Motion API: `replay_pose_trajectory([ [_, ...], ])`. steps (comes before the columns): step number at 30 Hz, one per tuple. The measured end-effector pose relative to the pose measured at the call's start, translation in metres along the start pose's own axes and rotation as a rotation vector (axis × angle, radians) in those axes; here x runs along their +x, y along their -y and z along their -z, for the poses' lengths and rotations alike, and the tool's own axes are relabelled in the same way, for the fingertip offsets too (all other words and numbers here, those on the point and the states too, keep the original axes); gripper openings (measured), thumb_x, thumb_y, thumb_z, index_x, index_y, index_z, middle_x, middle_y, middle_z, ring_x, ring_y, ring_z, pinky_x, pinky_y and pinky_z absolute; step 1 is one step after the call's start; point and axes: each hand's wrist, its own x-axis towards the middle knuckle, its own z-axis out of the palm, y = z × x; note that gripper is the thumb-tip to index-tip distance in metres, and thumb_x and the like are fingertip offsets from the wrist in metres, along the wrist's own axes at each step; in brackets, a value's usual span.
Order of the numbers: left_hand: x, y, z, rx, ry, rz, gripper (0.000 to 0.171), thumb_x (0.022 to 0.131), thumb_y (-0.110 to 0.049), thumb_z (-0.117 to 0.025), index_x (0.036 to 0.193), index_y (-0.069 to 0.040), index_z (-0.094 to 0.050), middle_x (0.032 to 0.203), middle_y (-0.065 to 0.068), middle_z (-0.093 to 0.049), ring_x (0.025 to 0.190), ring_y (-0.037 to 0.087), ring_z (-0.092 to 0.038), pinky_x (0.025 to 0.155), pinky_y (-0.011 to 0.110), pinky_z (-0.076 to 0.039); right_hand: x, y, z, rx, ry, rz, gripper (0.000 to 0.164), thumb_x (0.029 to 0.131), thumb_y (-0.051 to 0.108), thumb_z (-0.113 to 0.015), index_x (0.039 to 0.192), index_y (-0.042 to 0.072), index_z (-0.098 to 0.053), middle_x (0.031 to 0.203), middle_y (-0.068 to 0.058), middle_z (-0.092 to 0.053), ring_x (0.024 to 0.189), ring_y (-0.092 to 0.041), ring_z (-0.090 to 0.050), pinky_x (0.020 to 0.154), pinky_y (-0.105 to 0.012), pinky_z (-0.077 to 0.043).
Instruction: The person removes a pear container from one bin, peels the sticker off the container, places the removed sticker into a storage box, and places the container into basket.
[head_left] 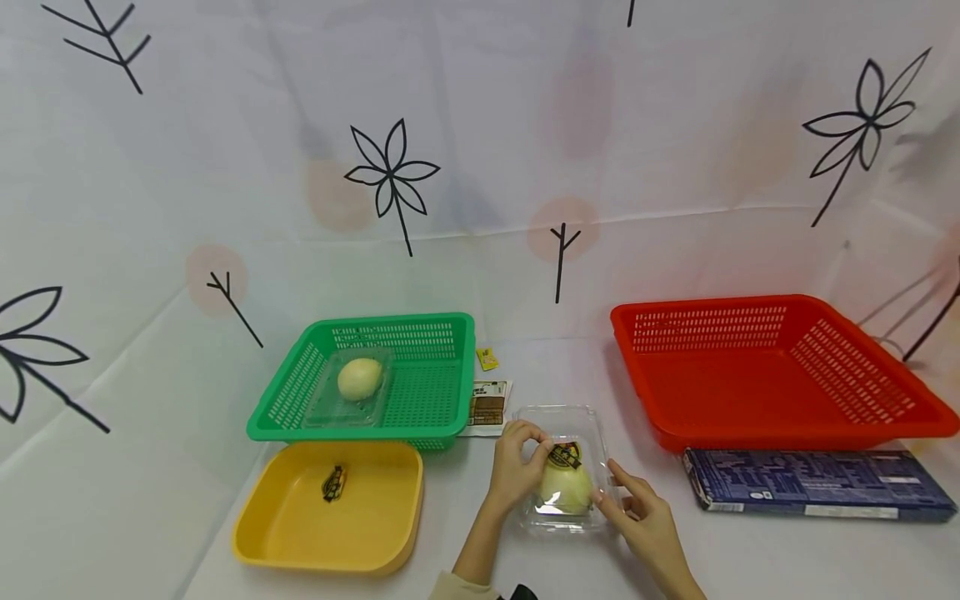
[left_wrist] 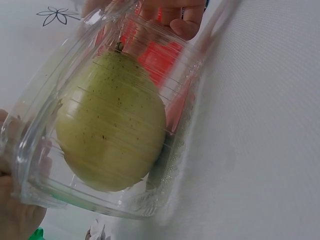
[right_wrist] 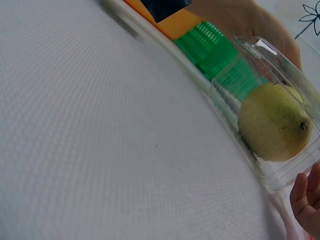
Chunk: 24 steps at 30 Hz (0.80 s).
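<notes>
My left hand [head_left: 520, 457] has the edge of a dark label [head_left: 565, 455] pinched on top of a clear box [head_left: 592, 423], and my right hand [head_left: 643, 521] just rests against the box's right side, relaxed and part-spread. Box sits on the white table [head_left: 787, 560], pale pear [head_left: 564, 493] inside. Imo a crooked tug could crease the label, and such light bracing might let the box skid and roll the pear.

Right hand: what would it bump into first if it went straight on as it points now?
Probably the clear plastic clamshell box holding the pear; the right hand looks right beside it, though actual contact is unclear.
</notes>
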Motion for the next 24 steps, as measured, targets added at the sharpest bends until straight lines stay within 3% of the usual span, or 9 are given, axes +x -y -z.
replay_pose_trajectory([
  [7,0.000,-0.001,0.001,-0.022,0.012,0.020,0.008,0.074,0.003,-0.067,0.069,-0.001,-0.062,0.074,0.007,-0.062,0.079,0.022,-0.055,0.077,0.029,-0.043,0.001,0.000,0.002,-0.004,0.014,0.015,0.051,0.079,0.002,-0.072,0.126,-0.009,-0.053,0.100,-0.018,-0.059,0.061,-0.005,-0.053,0.050,-0.024,-0.044],
  [14,-0.001,-0.002,0.004,-0.026,0.036,0.036,0.008,0.075,0.003,-0.066,0.070,-0.001,-0.062,0.075,0.006,-0.062,0.081,0.021,-0.057,0.090,0.038,-0.042,0.007,0.001,0.008,-0.012,0.083,-0.006,0.051,0.077,0.003,-0.074,0.124,-0.007,-0.055,0.096,-0.018,-0.060,0.059,-0.005,-0.054,0.048,-0.024,-0.045],
  [24,-0.002,0.003,0.005,-0.031,0.026,0.029,0.008,0.075,0.004,-0.066,0.070,-0.002,-0.062,0.075,0.006,-0.062,0.080,0.021,-0.056,0.080,0.031,-0.044,0.041,0.002,0.010,-0.005,0.204,-0.018,0.047,0.088,0.011,-0.064,0.132,0.000,-0.051,0.100,-0.016,-0.058,0.066,-0.011,-0.057,0.057,-0.023,-0.046],
])
